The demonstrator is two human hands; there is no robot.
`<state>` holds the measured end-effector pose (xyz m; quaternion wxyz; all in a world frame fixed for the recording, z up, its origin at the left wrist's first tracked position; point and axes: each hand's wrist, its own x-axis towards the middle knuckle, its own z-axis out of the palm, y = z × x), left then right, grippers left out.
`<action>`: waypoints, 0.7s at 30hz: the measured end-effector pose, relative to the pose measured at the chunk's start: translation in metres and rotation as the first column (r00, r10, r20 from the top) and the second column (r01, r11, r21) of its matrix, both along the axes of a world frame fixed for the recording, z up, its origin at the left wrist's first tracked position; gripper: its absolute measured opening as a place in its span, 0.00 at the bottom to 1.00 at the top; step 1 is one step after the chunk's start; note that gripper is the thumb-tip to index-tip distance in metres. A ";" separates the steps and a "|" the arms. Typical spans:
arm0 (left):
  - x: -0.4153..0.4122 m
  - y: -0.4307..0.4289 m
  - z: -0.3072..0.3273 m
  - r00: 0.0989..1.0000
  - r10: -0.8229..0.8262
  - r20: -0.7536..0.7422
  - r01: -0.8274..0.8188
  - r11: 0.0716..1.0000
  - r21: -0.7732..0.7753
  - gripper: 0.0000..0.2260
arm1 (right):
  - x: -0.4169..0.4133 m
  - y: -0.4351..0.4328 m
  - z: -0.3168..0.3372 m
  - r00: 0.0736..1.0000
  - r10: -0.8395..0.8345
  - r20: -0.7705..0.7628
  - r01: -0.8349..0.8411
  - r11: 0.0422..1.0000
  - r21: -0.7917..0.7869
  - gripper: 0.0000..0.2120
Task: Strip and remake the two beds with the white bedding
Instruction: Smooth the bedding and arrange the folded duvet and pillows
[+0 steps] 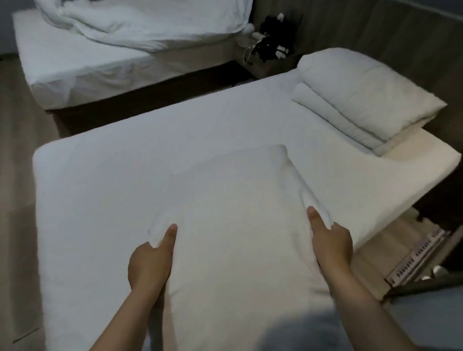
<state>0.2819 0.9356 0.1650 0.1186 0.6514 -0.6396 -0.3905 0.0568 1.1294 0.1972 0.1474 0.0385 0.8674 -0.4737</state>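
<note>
Left hand [149, 266] and right hand [332, 246] pinch the white pillow [236, 216].

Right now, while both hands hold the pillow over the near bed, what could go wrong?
1. The left hand and right hand pinch only bunched cloth at the pillow sides, so it may slip.
2. The folded blanket lies near the bed edge; a push could send it off.
3. A wide swing might hit the dark things on the nightstand.

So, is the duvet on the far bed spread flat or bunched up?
Bunched up: the duvet lies crumpled in folds across the far bed.
</note>
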 end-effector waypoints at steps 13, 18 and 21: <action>-0.127 0.083 0.039 0.943 -0.330 -0.038 0.323 0.938 -0.127 0.28 | -0.040 0.148 0.035 0.942 -0.334 -0.021 0.319 0.915 -0.247 0.14; -0.179 0.135 0.046 0.918 -0.384 -0.094 0.366 0.916 -0.166 0.28 | -0.083 0.204 0.039 0.910 -0.412 -0.042 0.384 0.878 -0.284 0.16; -0.206 0.166 0.047 0.911 -0.407 -0.072 0.390 0.903 -0.180 0.29 | -0.103 0.238 0.043 0.899 -0.436 -0.048 0.403 0.864 -0.301 0.23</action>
